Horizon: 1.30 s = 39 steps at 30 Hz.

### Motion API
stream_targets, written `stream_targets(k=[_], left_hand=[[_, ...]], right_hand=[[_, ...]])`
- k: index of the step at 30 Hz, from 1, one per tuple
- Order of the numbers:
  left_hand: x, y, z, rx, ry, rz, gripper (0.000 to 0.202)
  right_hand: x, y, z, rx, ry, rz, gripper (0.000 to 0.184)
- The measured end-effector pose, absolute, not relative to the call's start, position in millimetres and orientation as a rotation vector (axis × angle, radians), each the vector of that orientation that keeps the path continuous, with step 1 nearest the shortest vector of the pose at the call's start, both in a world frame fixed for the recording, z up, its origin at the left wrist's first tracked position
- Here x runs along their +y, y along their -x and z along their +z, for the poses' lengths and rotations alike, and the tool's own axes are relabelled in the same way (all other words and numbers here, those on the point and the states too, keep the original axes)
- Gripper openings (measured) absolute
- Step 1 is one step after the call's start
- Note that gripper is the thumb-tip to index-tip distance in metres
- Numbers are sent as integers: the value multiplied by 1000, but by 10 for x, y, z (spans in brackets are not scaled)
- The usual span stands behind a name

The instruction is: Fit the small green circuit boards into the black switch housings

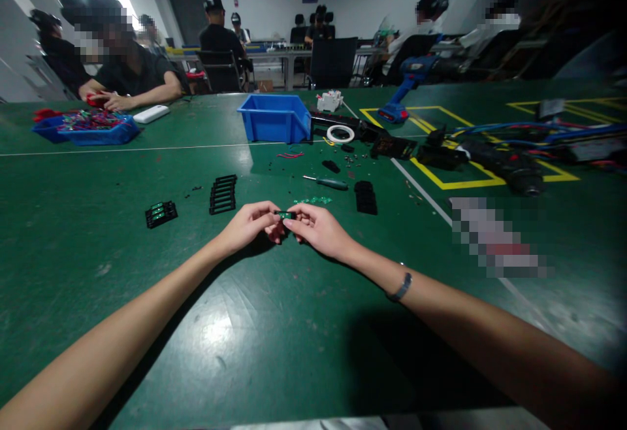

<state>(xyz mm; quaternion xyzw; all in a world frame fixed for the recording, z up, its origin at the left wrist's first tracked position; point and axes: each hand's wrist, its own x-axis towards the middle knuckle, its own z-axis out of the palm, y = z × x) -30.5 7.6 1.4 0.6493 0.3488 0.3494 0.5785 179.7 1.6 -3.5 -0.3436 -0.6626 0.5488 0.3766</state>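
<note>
Two-handed pinch, left hand point(252, 224) and right hand point(316, 227), on a small black-and-green part point(285, 216) at centre, probably mid-assembly; at left, green-filled parts point(159, 212), seemingly done; just beyond, loose green boards point(321, 201), yet unfitted.

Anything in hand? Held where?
Yes: a small black-and-green piece, pinched near its left end by the left hand and near its right end by the right hand.

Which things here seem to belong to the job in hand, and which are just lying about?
Seemingly in the job: black-and-green part in left hand and right hand; loose green pieces; slotted black frame.

Apparently lying about: blue bin; white ring; blue drill.
</note>
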Motion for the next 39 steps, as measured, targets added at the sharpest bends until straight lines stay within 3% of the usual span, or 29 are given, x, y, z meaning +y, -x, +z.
stream_targets(k=[39], left_hand=[[97,313,26,785,-1547,755,11]], right_hand=[[18,-1848,12,-1697,867,1526,19]])
